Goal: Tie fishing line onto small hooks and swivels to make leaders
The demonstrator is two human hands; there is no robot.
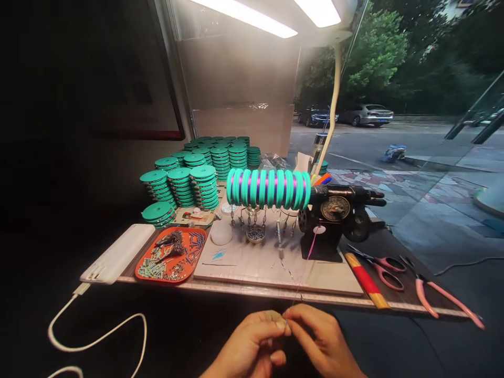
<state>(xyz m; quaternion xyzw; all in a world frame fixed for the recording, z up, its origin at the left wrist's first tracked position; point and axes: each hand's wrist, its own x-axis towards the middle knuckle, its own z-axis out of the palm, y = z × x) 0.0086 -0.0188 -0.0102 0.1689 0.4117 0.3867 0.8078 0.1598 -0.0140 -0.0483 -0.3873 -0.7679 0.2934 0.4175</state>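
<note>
My left hand (pixel 252 344) and my right hand (pixel 321 341) meet at the bottom centre, below the table's front edge. Both pinch a thin pink line (pixel 305 268) between fingertips, with something tiny at the pinch that I cannot make out. The line runs up to a black winding machine (pixel 334 218) on the table. A row of teal spools (pixel 268 188) wound with pink-purple line sits on the machine's shaft, with small hooks and swivels hanging beneath it.
Stacks of teal spools (pixel 197 173) stand at the back left. An orange tray (pixel 171 255) holds small metal parts. A white power bank (pixel 118 253) with cable lies at left. Scissors (pixel 381 268), pink pliers (pixel 441 294), a red-yellow stick (pixel 366 281) lie at right.
</note>
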